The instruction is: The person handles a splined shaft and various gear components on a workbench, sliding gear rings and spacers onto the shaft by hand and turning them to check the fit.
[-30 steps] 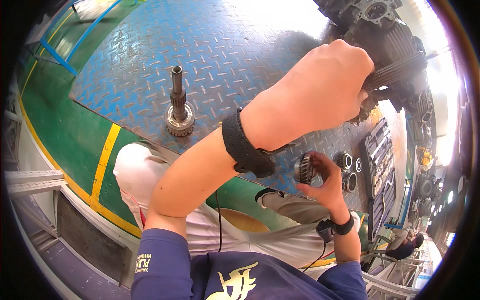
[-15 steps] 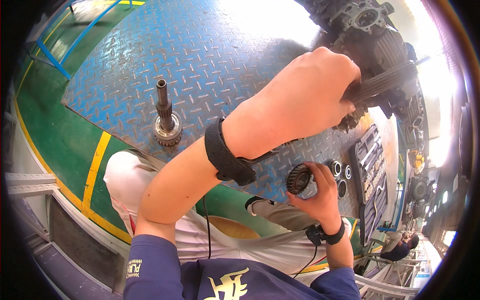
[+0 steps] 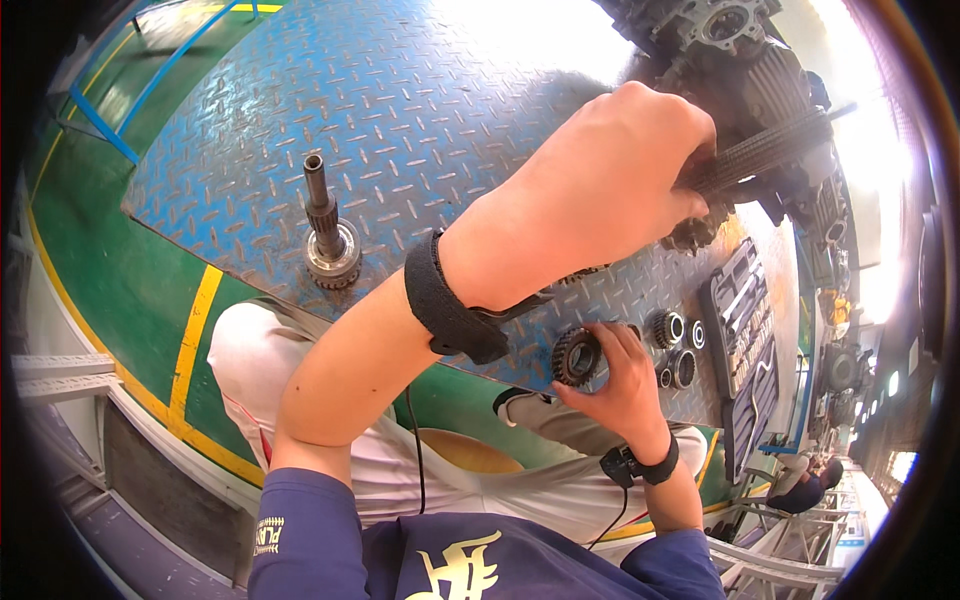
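My left hand (image 3: 620, 190) reaches across to the far right, its fingers wrapped round a dark splined shaft (image 3: 765, 152) that slants up to the right. Part of that shaft is hidden inside the fist. Lower down, my right hand (image 3: 622, 392) grips a dark toothed gear (image 3: 576, 357) by its rim, thumb on one side and fingers on the other. The gear is tilted, showing its central bore. Just below my left hand sits a dark toothed part (image 3: 695, 234), partly covered.
A steel shaft with a gear (image 3: 325, 225) stands on the blue checker-plate table (image 3: 250, 130). Several small gears and rings, one a gear (image 3: 668, 329), lie right of my right hand. Beyond them is an open tool case (image 3: 740, 330). Metal gearbox castings (image 3: 770, 95) crowd the far right.
My right hand has moved slightly left with the gear and turned it so its bore shows more. My left hand and the splined shaft have shifted slightly up.
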Demonstrator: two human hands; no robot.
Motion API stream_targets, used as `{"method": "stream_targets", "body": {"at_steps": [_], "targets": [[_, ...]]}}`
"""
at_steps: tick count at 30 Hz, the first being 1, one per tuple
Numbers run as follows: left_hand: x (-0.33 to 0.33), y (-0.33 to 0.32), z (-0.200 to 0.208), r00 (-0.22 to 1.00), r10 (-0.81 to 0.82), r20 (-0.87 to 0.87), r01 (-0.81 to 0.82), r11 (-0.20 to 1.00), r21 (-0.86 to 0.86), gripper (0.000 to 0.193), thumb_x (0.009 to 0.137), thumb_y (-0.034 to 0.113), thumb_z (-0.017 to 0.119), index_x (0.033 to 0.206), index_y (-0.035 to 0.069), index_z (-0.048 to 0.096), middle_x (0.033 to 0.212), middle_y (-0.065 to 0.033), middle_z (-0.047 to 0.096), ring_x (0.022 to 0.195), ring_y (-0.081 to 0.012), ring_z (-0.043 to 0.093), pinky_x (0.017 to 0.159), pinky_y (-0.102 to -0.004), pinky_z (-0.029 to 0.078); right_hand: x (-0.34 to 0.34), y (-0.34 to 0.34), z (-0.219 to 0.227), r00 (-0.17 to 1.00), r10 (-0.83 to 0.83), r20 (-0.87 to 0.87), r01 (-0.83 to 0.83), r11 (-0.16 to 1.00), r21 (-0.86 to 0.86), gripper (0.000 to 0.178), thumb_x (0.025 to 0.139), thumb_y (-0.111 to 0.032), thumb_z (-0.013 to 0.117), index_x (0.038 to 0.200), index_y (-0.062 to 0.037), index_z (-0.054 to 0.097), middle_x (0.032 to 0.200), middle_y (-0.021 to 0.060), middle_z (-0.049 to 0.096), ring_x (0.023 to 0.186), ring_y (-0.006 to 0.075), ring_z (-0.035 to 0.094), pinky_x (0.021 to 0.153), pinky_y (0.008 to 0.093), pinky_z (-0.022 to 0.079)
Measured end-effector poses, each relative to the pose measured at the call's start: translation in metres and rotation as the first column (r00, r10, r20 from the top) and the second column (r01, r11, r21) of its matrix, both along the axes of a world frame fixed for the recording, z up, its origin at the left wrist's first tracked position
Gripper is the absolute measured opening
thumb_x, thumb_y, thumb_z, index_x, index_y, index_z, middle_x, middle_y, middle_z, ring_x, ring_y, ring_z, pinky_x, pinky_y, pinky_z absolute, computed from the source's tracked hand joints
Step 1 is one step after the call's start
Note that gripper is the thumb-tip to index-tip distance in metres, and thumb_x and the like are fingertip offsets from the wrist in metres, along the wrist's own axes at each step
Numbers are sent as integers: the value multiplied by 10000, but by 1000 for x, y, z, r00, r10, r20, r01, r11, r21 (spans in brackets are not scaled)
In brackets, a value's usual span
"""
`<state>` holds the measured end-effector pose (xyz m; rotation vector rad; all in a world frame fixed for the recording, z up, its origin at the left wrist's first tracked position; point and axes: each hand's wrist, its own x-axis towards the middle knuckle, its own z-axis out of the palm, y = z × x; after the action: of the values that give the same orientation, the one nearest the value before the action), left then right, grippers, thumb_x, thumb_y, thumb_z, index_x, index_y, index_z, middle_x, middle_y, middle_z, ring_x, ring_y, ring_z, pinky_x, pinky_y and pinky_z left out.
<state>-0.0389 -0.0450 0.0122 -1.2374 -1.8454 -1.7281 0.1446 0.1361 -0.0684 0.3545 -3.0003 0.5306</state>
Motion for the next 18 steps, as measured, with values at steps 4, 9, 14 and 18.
{"method": "stream_targets", "body": {"at_steps": [4, 9, 14, 18], "targets": [[-1, 2, -2, 1000, -28, 8, 28, 998, 54, 199, 735, 69, 790, 880, -27, 693, 848, -233, 692, 864, -425, 676, 797, -466, 542, -1, 0, 3, 1000, -14, -7, 14, 1000, 21, 712, 618, -245, 889, 1198, 60, 612, 1107, 202, 633, 987, 394, 623, 869, 444, 519], [1, 1, -2, 1000, -7, 1, 7, 998, 62, 194, 736, 61, 789, 877, -27, 689, 818, -227, 692, 838, -420, 680, 781, -461, 544, -2, 2, 0, 1000, 9, -19, -9, 1000, 19, 718, 614, -253, 887, 1201, 70, 627, 1103, 201, 630, 993, 386, 613, 868, 444, 516], [2, 5, 1, 1000, -9, 27, 8, 1000, 24, 183, 734, 59, 784, 856, -29, 679, 774, -214, 689, 803, -411, 685, 756, -454, 545, -3, 2, 2, 1000, -3, 1, 3, 1000, 20, 710, 635, -264, 876, 1207, 72, 624, 1106, 199, 624, 996, 384, 607, 871, 439, 512], [0, 8, -2, 1000, -21, 7, 20, 999, 44, 171, 734, 62, 774, 832, -31, 670, 753, -210, 686, 792, -403, 688, 747, -451, 546, -6, 1, 0, 1000, 12, 14, -12, 1000, 29, 692, 660, -265, 861, 1211, 78, 620, 1098, 199, 616, 988, 384, 602, 868, 437, 506]]}}
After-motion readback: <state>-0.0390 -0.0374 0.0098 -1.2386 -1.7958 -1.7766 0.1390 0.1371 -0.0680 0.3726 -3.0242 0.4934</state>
